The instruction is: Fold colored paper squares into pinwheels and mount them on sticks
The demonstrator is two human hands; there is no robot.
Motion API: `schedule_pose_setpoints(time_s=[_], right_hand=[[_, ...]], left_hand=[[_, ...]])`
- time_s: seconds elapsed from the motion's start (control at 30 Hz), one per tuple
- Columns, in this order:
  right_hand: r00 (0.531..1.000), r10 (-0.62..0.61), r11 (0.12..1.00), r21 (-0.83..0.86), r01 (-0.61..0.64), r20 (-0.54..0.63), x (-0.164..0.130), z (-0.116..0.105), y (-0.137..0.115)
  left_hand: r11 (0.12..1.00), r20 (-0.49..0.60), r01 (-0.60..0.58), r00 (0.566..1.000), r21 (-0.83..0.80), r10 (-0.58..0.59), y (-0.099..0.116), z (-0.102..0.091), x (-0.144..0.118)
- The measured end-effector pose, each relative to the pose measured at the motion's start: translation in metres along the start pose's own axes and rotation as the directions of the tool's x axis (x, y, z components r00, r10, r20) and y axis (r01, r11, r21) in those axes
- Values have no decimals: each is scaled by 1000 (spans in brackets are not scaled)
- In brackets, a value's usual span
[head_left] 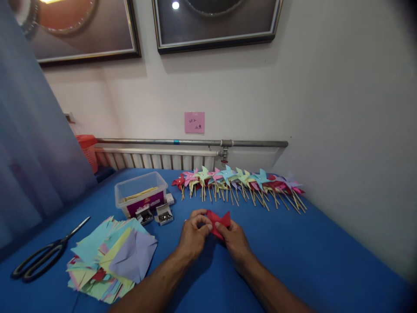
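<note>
White wall (325, 87) fills most of what we see, w/ two dark-framed pictures (215, 21) hung up top and a small pink note (194, 122) stuck lower down. Below that a grey pipe (182, 142) runs along the wall above a ribbed radiator (156, 160), and a pale blue curtain (29, 143) hangs at the left edge. Our work surface is a table w/ a blue cloth (325, 252), reaching from the wall to the bottom of the view. At the far side of it we see a long row of finished paper pinwheels (241, 182) on thin sticks, lying side by side, many colours, tops toward the wall. Front left lies a loose pile of coloured paper squares (110, 256), a lilac sheet on top; just left of it, black scissors (42, 256), blades pointing toward the centre. Behind the pile stands a clear plastic box (140, 193) w/ sticks inside, and touching its front are two small open boxes of pins (156, 214). Centre front, our left hand (193, 234) and right hand (237, 241) meet on a red paper piece (220, 222), partly folded. Left fingers are curled and pinch its left edge; right hand is closed on its lower right part, thumb on top. Paper sits just above the cloth, approx. mid-table, well apart from the pinwheel row.
</note>
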State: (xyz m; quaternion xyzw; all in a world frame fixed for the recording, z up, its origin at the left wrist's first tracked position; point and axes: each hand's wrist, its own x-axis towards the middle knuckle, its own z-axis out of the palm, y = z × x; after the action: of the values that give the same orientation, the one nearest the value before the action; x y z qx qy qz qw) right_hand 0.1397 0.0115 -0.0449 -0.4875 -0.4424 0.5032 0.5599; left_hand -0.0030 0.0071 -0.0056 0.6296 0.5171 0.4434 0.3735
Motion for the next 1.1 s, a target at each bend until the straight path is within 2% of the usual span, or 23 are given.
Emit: schedule_pose_setpoints(time_s=[0.17,0.23,0.33,0.4,0.5,0.63,0.73,0.9,1.1], right_hand=[[996,37,989,143,-25,-86,-1,3,-5],[994,61,978,203,-42,-91,-2,4,-8],[998,46,980,195,-37,-42,-5,4,-11],[1000,20,988,152,-20,2,-7,4,-11],[999,0,992,125,-7,51,-7,4,-8],[999,-15,992,129,9,45,-7,4,-6],[998,-18,988,153,7,68,-7,5,-5],[997,-15,985,175,1,77,-8,5,-4],[996,-10,986,164,-5,93,-10,4,-6]], left_hand=[[978,-62,-83,993,192,96,9,-3,-8],[974,-76,-58,994,217,76,15,-5,-8],[996,-16,51,999,74,-50,16,-6,-5],[994,37,89,995,-55,-87,12,-4,-2],[980,62,69,996,-189,-59,5,-1,0],[945,58,15,998,-328,5,1,2,-1],[935,40,-6,999,-354,21,1,3,0],[951,-3,-27,1000,-307,27,-2,4,0],[967,6,-60,998,-249,64,-2,2,-1]])
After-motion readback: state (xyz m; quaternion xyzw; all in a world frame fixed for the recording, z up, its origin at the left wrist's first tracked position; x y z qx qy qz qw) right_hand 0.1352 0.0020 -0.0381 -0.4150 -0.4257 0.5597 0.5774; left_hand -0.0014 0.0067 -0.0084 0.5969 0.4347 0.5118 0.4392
